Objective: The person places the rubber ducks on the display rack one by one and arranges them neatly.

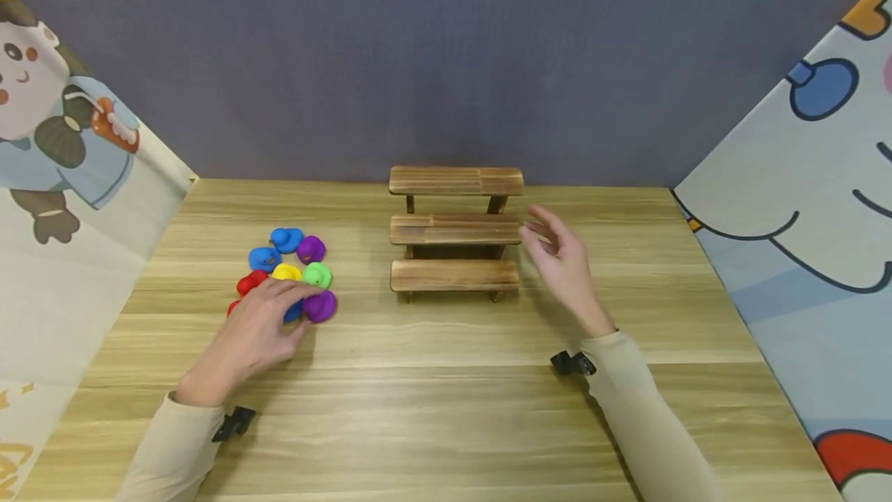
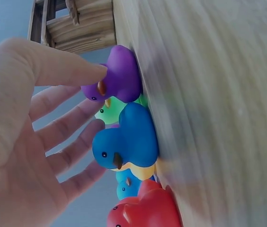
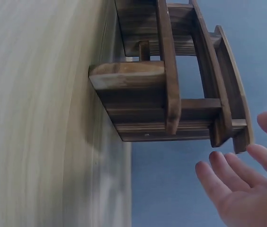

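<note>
Beside smooth rubber ducks, slatted wooden tiered stand.

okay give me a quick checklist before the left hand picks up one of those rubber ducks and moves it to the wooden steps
1. Left hand on the duck cluster: ok; its fingers reach over the near ducks, thumb tip at the purple duck.
2. Firm grip on a single duck: not ok; the wrist view shows the fingers spread and not closed round any duck.
3. Blue duck upright on the table: ok.
4. Wooden steps free of ducks: ok; all three tiers are bare.
5. Right hand out of the way: cannot tell; it hovers open beside the steps' right end, holding nothing.
</note>
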Available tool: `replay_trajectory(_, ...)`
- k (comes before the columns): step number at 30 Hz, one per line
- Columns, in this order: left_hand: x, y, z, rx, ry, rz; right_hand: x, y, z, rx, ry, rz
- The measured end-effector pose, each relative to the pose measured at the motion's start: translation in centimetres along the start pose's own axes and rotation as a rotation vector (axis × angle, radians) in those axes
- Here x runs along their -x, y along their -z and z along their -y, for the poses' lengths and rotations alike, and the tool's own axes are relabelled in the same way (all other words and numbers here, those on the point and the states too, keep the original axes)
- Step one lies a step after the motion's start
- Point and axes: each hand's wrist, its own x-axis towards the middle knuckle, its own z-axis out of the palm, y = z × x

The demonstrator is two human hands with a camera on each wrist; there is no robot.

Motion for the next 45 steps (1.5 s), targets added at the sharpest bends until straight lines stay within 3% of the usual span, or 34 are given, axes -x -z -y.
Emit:
replay_trajectory(11, 0.2, -0.1, 0.2, 0.003, -0.016, 0.004, -0.3, -1.0, -0.9, -0.004, -0.103, 0.054)
replay_trajectory(45, -0.1, -0.5, 0.3, 0.001, -0.017, -0.032, -0.5, -0.9, -2.0, 0.018, -0.081, 0.046)
